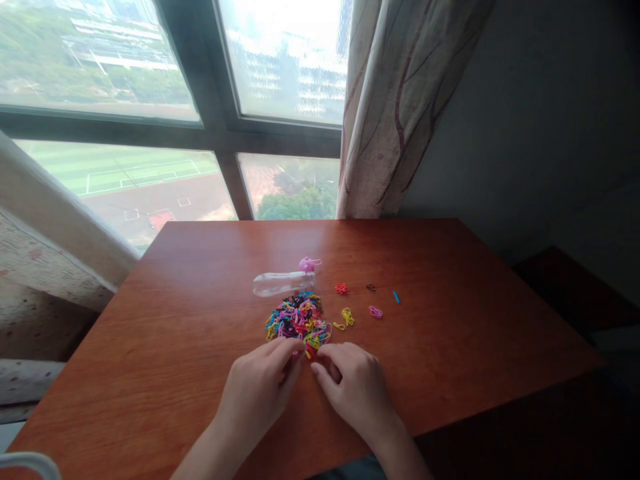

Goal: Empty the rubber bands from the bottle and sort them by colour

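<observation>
A heap of thin elastic hair ties in pink, black, yellow, blue and red lies tangled on the table. At its near edge, my left hand pinches at the bands with thumb and forefinger. My right hand faces it from the other side, fingers curled and tips close together beside a few red and yellow bands. What sits between the right fingertips is hidden. To the right lie small sorted groups: red ties, yellow ties, pink ties, a dark tie and a blue one.
Behind the heap a clear plastic bottle lies on its side, with a pink cap by its mouth. The wooden table reaches to a window. Curtains hang on both sides. A white curved object shows at lower left.
</observation>
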`<control>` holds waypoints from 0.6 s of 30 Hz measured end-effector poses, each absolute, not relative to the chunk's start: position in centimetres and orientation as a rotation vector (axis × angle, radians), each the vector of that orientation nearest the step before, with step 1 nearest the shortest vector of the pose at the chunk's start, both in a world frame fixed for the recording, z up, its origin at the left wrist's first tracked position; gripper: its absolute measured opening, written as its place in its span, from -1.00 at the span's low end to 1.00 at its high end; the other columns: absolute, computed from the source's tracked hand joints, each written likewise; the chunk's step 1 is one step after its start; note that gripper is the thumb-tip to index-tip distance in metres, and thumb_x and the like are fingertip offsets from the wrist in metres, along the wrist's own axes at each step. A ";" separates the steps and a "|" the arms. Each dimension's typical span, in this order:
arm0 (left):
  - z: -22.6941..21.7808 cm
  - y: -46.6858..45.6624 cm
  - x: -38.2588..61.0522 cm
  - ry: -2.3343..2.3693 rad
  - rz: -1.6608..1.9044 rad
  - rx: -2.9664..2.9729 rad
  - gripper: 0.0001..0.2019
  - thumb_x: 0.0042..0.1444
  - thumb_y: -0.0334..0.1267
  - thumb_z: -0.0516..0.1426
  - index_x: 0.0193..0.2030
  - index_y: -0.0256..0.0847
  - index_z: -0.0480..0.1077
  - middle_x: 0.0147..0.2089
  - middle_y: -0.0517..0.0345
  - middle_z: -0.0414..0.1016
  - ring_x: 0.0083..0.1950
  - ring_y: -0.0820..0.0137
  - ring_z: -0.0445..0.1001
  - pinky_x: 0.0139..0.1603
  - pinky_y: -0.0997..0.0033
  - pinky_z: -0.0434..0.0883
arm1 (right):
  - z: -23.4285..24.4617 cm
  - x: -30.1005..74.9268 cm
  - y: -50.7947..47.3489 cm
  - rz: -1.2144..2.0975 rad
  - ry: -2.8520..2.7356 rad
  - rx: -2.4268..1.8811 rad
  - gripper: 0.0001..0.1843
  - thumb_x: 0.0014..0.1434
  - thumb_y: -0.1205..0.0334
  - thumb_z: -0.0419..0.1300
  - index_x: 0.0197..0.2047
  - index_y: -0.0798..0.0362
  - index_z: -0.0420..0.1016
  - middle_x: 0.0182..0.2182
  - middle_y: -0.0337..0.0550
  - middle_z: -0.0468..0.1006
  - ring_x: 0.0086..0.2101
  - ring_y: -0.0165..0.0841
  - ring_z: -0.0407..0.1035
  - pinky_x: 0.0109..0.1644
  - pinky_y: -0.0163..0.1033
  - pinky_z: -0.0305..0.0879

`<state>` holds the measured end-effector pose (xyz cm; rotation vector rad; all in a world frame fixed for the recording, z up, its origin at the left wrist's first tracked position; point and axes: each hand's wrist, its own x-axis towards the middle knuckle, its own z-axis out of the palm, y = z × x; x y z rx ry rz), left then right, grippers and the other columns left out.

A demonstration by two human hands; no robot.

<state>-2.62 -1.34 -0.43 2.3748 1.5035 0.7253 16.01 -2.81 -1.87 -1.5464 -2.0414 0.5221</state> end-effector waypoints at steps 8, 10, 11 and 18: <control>-1.6 -2.3 -2.9 1.446 0.682 2.346 -0.80 0.25 -0.33 -0.01 -0.20 -0.09 0.44 -0.30 0.20 0.60 -0.33 0.38 0.57 -0.34 0.49 0.40 | -2.2 15.7 -2.8 0.439 -2.046 -1.556 -0.87 0.22 0.35 0.15 -0.37 -0.01 0.44 -0.49 -0.26 0.51 -0.44 -0.39 0.35 -0.35 -0.29 0.01; -1.8 -2.3 -2.9 1.447 0.677 2.337 -0.81 0.25 -0.33 0.00 -0.20 -0.09 0.44 -0.30 0.21 0.59 -0.32 0.37 0.57 -0.34 0.48 0.41 | -2.3 15.8 -2.8 0.451 -2.031 -1.555 -0.85 0.22 0.36 0.14 -0.38 0.00 0.43 -0.52 -0.27 0.48 -0.45 -0.39 0.34 -0.35 -0.29 0.01; -1.9 -2.2 -2.9 1.449 0.679 2.334 -0.81 0.25 -0.33 0.00 -0.20 -0.09 0.44 -0.30 0.20 0.59 -0.32 0.37 0.57 -0.33 0.47 0.41 | -2.3 15.9 -2.9 0.459 -2.022 -1.558 -0.85 0.22 0.36 0.14 -0.38 -0.01 0.43 -0.52 -0.28 0.47 -0.46 -0.39 0.33 -0.36 -0.29 0.01; -1.8 -2.2 -2.8 1.475 0.644 2.308 -0.81 0.26 -0.32 -0.01 -0.21 -0.10 0.44 -0.30 0.18 0.58 -0.32 0.37 0.56 -0.31 0.47 0.41 | -2.0 15.6 -2.8 0.437 -2.037 -1.570 -0.92 0.19 0.31 0.20 -0.36 -0.02 0.45 -0.53 -0.29 0.46 -0.46 -0.38 0.33 -0.36 -0.28 0.02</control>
